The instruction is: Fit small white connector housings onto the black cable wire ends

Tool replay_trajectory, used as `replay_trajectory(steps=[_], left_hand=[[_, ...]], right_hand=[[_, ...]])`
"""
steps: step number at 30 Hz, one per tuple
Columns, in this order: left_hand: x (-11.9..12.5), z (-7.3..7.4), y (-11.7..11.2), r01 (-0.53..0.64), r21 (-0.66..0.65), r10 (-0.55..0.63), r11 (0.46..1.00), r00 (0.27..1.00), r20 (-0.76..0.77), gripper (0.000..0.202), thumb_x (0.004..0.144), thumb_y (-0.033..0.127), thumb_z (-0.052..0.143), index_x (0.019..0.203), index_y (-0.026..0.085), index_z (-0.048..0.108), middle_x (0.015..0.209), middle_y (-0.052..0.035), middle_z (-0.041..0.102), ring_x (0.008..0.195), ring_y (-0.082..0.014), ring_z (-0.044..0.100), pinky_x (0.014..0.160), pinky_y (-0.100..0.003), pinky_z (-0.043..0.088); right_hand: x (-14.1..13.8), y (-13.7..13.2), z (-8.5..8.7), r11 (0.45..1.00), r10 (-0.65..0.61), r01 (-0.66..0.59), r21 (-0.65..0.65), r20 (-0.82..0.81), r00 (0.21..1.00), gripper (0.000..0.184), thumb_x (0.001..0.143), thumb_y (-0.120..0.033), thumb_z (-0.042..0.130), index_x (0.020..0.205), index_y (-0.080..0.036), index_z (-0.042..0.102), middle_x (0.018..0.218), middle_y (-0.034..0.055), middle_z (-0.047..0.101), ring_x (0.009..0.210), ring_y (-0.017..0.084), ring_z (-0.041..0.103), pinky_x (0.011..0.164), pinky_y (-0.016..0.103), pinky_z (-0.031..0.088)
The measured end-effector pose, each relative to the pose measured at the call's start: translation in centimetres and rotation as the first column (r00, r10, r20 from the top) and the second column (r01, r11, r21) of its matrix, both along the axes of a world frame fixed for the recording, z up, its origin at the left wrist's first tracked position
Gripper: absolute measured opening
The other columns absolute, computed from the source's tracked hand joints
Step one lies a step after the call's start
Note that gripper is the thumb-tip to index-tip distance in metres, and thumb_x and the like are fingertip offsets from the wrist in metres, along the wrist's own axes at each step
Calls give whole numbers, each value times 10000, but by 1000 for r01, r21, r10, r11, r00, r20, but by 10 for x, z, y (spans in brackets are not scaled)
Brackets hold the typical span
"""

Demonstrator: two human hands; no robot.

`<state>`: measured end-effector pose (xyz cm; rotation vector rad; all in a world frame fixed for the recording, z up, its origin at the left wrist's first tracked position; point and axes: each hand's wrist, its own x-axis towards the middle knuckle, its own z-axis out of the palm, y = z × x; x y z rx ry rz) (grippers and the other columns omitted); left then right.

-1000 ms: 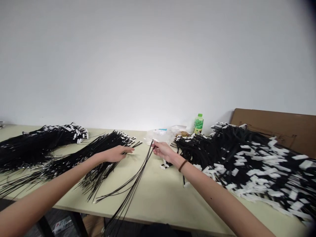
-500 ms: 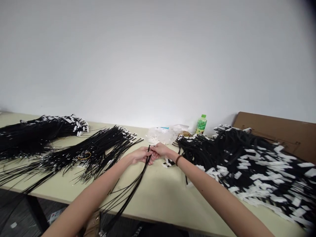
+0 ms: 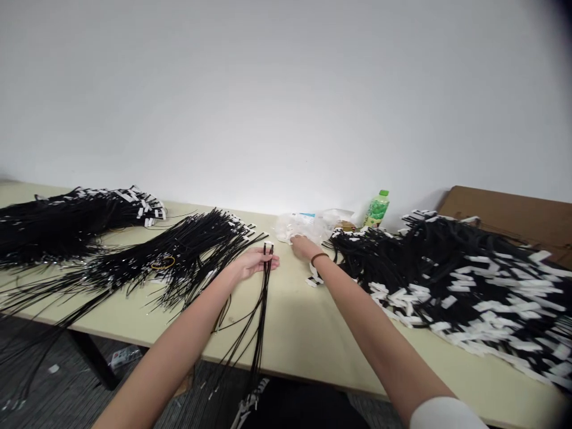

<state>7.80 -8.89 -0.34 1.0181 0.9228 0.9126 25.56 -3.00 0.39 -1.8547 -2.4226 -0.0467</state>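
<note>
Several thin black cables (image 3: 263, 298) hang from my left hand (image 3: 255, 262), which is closed on them near their upper ends. Small white pieces (image 3: 268, 243) show at the tops of these cables, above my fingers. The lower ends drop over the table's front edge. My right hand (image 3: 304, 247) reaches to the front of a clear plastic bag (image 3: 297, 226) holding small white pieces. Its fingertips are bent together at the bag's edge, and whatever is between them is too small to make out.
Left on the table (image 3: 304, 333) lie two heaps of black cables (image 3: 179, 250), (image 3: 67, 226) with white ends. A larger heap of black cables with white tags (image 3: 482, 292) covers the right side. Behind stand a green-capped bottle (image 3: 378, 208) and a brown cardboard box (image 3: 509, 220).
My right hand has left my left hand and moved right to the plastic bag. My left hand still holds the cables, now with white pieces showing at their tops. The view has shifted slightly.
</note>
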Motion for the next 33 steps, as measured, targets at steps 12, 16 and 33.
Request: replay_trajectory(steps=[12,16,33], left_hand=[[-4,5,-2,-35,-5,35,999,999,2,99,766,6,475,814,79,525,846,-151,662,689,-161,647,811,-332,481],[-4,5,-1,-57,-15,57,998,998,-7,55,800,85,471,787,86,524,765,-128,665,659,-158,643,766,-310,496],[-8,-2,4,-3,31,3,1000,1000,-16,187,698,26,594,844,117,522,751,-79,656,619,-159,638,662,-306,527]], right_hand=[[-9,-13,10,983,177,-176,-50,15,984,224,863,-274,523,1019,-117,547,982,63,562,891,168,548,799,353,449],[-1,-10,20,979,195,-195,-54,-6,981,257,870,-283,508,1072,-124,524,1003,64,564,907,169,546,813,357,438],[-3,-57,23,960,278,-278,0,19,960,220,779,-210,554,967,-125,630,921,98,626,864,192,567,717,212,392]])
